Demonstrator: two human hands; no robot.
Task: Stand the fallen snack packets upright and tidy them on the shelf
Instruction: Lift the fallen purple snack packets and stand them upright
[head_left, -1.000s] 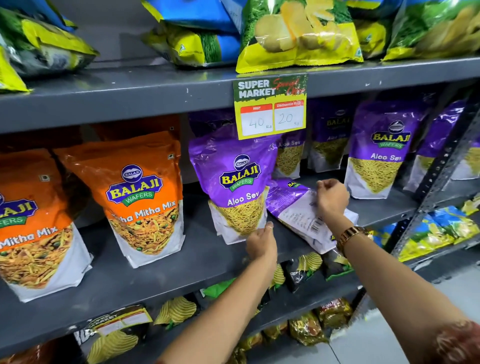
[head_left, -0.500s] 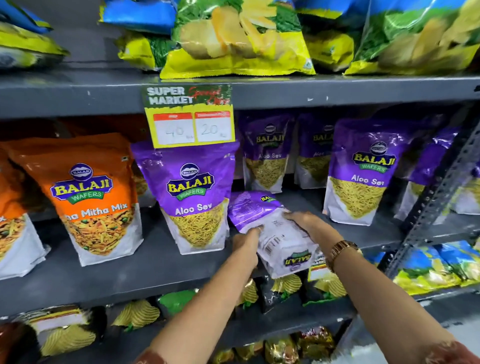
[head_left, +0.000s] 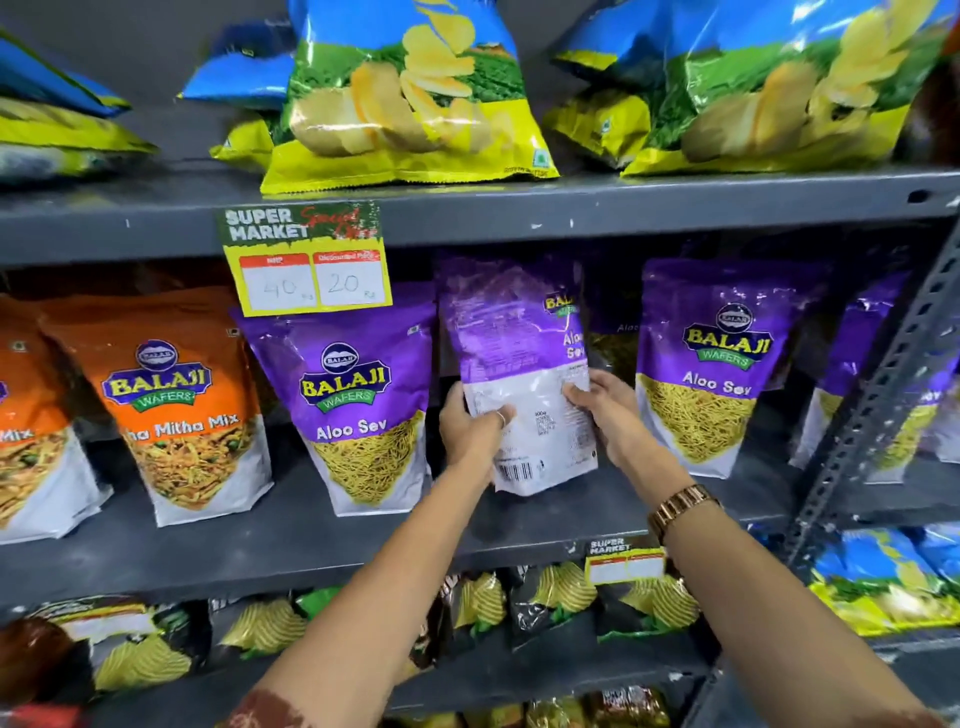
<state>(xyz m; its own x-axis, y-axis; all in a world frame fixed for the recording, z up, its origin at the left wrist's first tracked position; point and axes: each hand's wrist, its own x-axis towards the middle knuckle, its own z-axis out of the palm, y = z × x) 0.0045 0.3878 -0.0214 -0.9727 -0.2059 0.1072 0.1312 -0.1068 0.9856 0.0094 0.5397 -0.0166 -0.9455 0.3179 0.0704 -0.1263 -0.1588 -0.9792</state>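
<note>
Hands holding purple sev packet upright, shelf

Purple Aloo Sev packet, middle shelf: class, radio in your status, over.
Left hand and right hand grip held packet upright, back side out. Slot between standing Aloo Sev packets open.

Gap on middle shelf
Held packet fills slot between two upright Aloo Sev packets; front shelf strip bare.
</note>
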